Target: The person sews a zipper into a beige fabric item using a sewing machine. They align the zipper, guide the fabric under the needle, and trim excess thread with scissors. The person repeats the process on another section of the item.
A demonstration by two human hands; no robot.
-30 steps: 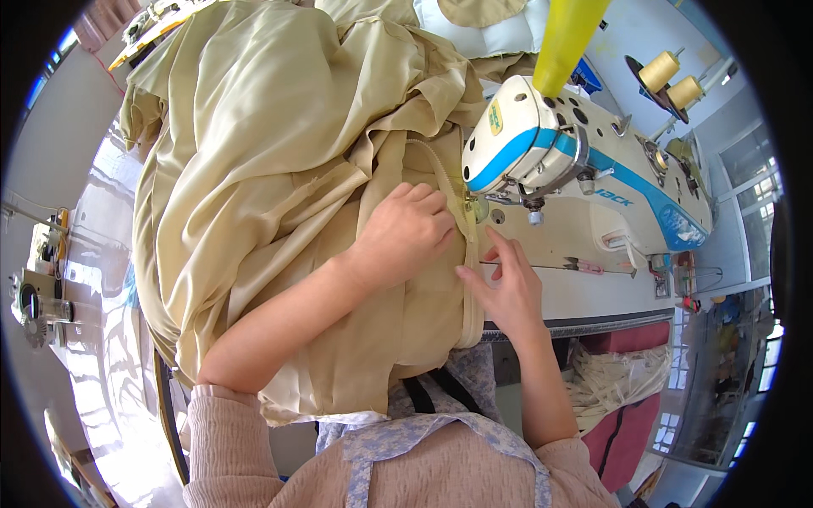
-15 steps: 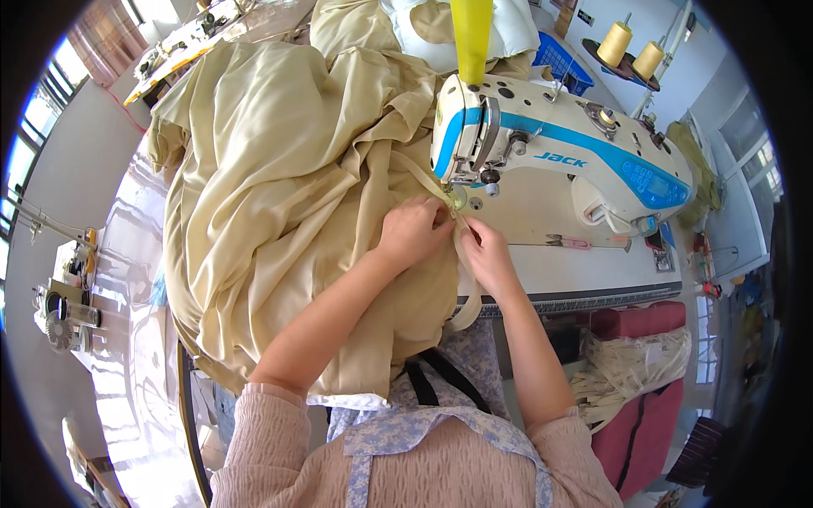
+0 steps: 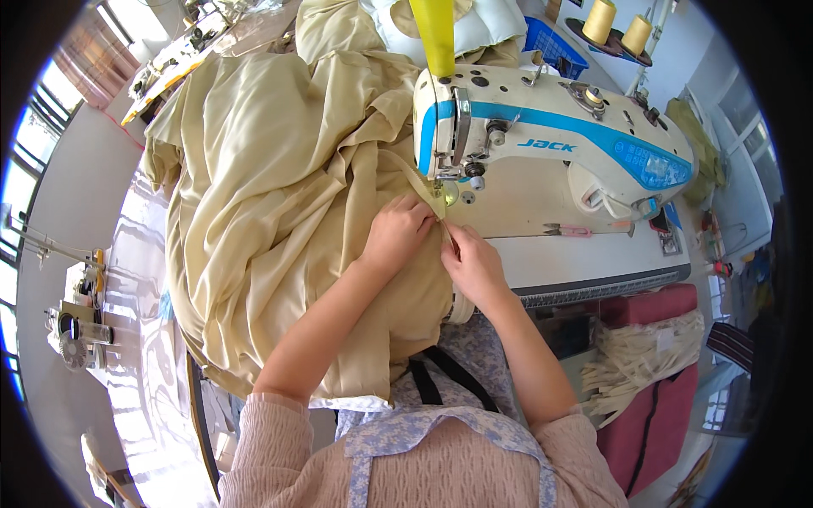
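Observation:
A large heap of beige satiny fabric (image 3: 254, 169) spreads over the left of the table and hangs down toward my lap. One edge of it runs up to the needle area of a white and blue sewing machine (image 3: 550, 123). My left hand (image 3: 396, 233) presses on the cloth just in front of the needle, fingers bent and pinching its edge. Close beside it, my right hand (image 3: 476, 264) pinches a narrow beige fabric strip between thumb and fingers. Lower down, a loop of the strip (image 3: 461, 306) shows below my right hand.
Pink-handled thread snips (image 3: 569, 230) lie on the machine bed. Two yellow thread cones (image 3: 600, 21) stand at the back right, near a blue basket (image 3: 552, 46). At the lower right, a bundle of pale strips (image 3: 648, 360) rests on dark pink material (image 3: 652, 432).
The view has shifted slightly, so the machine appears further left. My right hand has moved a little toward me from the needle, now covering more of the strip. Both hands keep their pinch.

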